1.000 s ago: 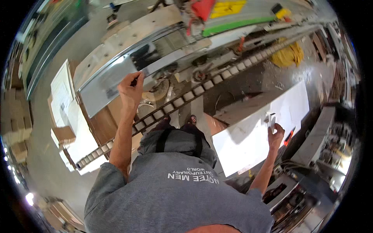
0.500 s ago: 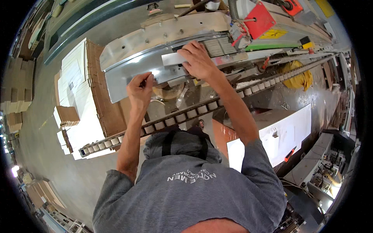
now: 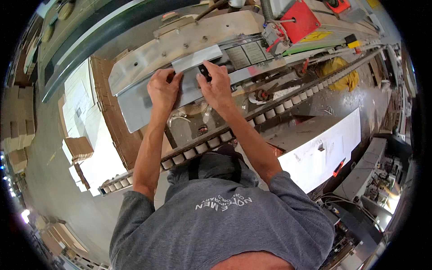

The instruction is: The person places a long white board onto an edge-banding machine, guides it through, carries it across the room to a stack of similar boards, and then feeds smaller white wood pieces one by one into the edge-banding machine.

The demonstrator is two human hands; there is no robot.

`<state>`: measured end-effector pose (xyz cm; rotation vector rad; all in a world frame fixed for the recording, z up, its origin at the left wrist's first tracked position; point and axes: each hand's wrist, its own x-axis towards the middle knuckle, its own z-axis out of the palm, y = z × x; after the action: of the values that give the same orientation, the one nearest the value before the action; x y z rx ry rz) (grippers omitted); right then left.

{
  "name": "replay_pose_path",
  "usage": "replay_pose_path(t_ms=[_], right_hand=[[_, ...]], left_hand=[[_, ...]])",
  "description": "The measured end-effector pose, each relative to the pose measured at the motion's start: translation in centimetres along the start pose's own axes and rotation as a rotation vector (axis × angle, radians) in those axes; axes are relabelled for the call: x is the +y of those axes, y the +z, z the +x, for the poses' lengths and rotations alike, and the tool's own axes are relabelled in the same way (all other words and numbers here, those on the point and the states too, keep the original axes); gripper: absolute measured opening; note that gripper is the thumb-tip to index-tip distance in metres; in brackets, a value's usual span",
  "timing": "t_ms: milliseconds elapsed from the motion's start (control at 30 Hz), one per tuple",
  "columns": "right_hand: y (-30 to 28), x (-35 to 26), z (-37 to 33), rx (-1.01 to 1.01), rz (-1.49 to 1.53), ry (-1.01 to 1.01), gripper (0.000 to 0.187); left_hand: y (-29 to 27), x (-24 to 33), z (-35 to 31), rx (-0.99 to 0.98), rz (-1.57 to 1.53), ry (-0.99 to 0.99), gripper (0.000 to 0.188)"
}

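A flat white strip (image 3: 196,57) lies at a slant over the long grey metal bed of a machine (image 3: 135,105), near its raised back plate. My left hand (image 3: 163,90) is closed, thumb and fingers pinched at the strip's left near corner. My right hand (image 3: 217,85) is at the strip's right part. Its index fingertip meets the near edge, while the thumb stands apart and lower. Between that thumb and finger shows a small black fitting (image 3: 204,70) on the bed. My palms are turned away and hide part of the bed's front edge.
A rail of white rollers (image 3: 211,143) crosses between my body and the machine. Stacked cardboard (image 3: 105,117) stands at the left. A red plate (image 3: 300,20) with hoses is at the far right. An open box with a white side (image 3: 319,153) carries an orange-red knife (image 3: 339,167).
The white strip has swung to a steeper slant and shifted back-left. My left hand has come up to its corner. My right hand has moved down, its thumb now apart from the strip.
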<state>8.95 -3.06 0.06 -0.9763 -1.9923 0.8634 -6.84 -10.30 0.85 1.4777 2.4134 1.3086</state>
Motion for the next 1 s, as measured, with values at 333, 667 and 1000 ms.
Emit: replay_pose_path(t_ms=[333,667,1000], right_hand=[[-2.6,1.5,1.4,0.117,-0.231,-0.196,0.043],[-7.8,6.9,4.0,0.139,-0.401,-0.032,0.044],[-13.4,8.2,-2.9,0.120,-0.204,0.002,0.043]], left_hand=[[4.1,2.1,1.4,-0.018,0.061,0.103,0.020],[11.9,7.5,3.9,-0.074,0.127,0.259,0.020],[16.5,11.2,5.1,-0.123,0.132,0.271,0.028]])
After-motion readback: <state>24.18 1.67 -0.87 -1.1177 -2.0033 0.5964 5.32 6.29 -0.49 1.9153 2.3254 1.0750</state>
